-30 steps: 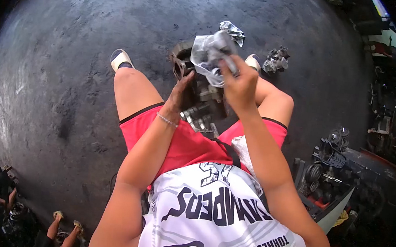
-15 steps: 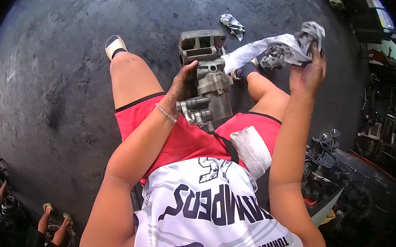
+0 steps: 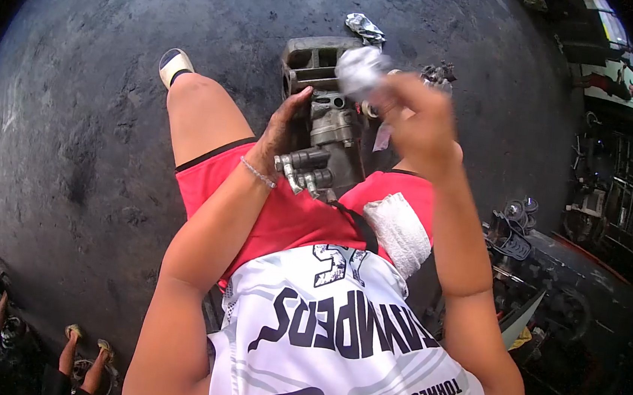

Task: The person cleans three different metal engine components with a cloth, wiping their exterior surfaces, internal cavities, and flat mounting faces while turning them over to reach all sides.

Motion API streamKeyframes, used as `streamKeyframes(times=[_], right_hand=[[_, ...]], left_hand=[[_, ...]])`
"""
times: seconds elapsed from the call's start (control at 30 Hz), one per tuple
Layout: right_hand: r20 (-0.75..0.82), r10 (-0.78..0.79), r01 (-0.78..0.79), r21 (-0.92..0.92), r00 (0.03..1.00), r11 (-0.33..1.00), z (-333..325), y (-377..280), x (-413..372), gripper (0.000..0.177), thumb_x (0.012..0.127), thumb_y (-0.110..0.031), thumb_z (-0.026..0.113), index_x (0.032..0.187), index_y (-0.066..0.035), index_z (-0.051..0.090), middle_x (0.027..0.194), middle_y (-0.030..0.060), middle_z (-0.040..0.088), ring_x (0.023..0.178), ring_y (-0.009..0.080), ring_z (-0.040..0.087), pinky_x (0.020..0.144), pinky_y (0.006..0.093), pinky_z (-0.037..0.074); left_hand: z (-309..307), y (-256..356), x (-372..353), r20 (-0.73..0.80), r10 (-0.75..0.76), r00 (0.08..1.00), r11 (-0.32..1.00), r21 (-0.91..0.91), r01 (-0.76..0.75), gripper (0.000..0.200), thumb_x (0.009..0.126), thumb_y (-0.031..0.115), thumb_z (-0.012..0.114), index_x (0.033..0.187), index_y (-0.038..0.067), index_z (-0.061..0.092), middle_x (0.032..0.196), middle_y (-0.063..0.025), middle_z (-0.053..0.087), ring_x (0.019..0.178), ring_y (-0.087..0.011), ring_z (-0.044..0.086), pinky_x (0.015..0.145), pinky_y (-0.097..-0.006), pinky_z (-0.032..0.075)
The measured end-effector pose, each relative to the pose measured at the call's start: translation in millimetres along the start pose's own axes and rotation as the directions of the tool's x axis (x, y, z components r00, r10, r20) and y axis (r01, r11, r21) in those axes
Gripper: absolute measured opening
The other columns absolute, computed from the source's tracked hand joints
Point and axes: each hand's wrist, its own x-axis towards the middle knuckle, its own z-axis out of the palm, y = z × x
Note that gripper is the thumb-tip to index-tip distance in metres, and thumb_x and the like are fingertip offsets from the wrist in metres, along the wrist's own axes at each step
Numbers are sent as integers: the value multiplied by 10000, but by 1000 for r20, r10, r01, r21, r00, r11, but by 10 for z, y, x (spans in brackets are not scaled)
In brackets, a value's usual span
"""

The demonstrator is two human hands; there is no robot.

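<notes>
My left hand (image 3: 281,130) is wrapped round the left side of a grey metal pump (image 3: 333,133), held above my lap. The pump has a slotted bracket (image 3: 302,57) at its far end and short hose fittings (image 3: 305,168) at its near end. Smeared by motion, my right hand (image 3: 421,120) grips a bunched white-grey rag (image 3: 361,72) close over the bracket's right side. The rag covers part of the bracket. Across my right thigh lies a folded white towel (image 3: 397,235).
Another crumpled rag (image 3: 365,29) lies on the dark floor (image 3: 99,103) beyond the pump. A small metal part (image 3: 439,74) sits behind my right hand. Several machine parts (image 3: 513,230) crowd the right side. At the lower left, another person's feet (image 3: 89,339) show.
My right hand has swung left and down, bringing the rag from the right onto the bracket. The rag is now bunched instead of stretched out. My left hand still holds the pump.
</notes>
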Motion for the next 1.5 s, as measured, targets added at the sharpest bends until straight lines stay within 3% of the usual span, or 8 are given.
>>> streamKeyframes(times=[0.27,0.33,0.47,0.6,1.13,1.27,1.4,1.5], right_hand=[[-50,-110,83,-378,993,922,581,-236,-151,186,826,-184,553,907,-26,605,914,141,621,949,328,556,831,386,449],[104,439,-441,-10,892,898,436,-237,-40,179,814,-169,561,840,2,603,853,142,618,934,322,555,806,390,451],[-68,-275,253,-227,959,940,730,-148,-146,135,803,-145,576,757,-18,581,752,151,602,791,336,582,711,412,463],[-1,125,-124,-70,992,990,478,87,-43,136,809,-154,574,753,-30,581,713,141,591,708,315,587,628,406,467],[-125,-349,322,-194,929,927,754,196,-107,111,804,-110,567,755,-12,559,682,162,552,679,333,563,602,405,452],[-42,119,-124,-149,992,981,549,337,-69,100,800,-97,577,752,-10,567,734,169,582,696,352,577,611,407,460],[-97,-416,373,-295,904,880,759,187,-188,79,793,-97,575,791,-19,565,818,169,595,756,337,580,685,411,468],[-122,113,-129,-130,986,983,554,347,-137,226,863,-204,521,839,3,608,781,179,609,658,290,592,601,384,461]], left_hand=[[-55,-33,16,-67,71,995,995,68,-66,429,893,392,482,1178,72,502,1072,-85,579,972,-203,560,874,-369,450],[-18,-37,-5,-190,150,970,975,189,-114,436,888,396,504,1179,70,501,1071,-88,578,974,-200,558,870,-360,454],[-198,15,108,-8,134,991,991,30,-134,432,877,361,543,1178,54,499,1071,-89,584,935,-199,593,815,-358,494],[-161,-47,58,-244,189,951,972,181,-147,441,841,336,601,1174,65,498,1045,-78,589,870,-178,605,769,-338,518],[-113,-14,173,-256,257,932,935,310,-173,486,804,347,642,1185,119,445,1057,-54,546,904,-167,586,753,-336,524],[-138,-94,188,-324,385,864,880,412,-237,507,797,306,669,1199,99,439,1048,-55,566,934,-168,581,776,-337,515],[-161,-31,185,-102,353,930,907,282,-313,592,796,370,662,1252,87,412,1134,-89,546,999,-196,565,815,-356,508],[-130,-15,135,-162,306,938,931,258,-259,587,810,406,633,1245,76,418,1127,-99,552,1018,-221,563,840,-375,500]])
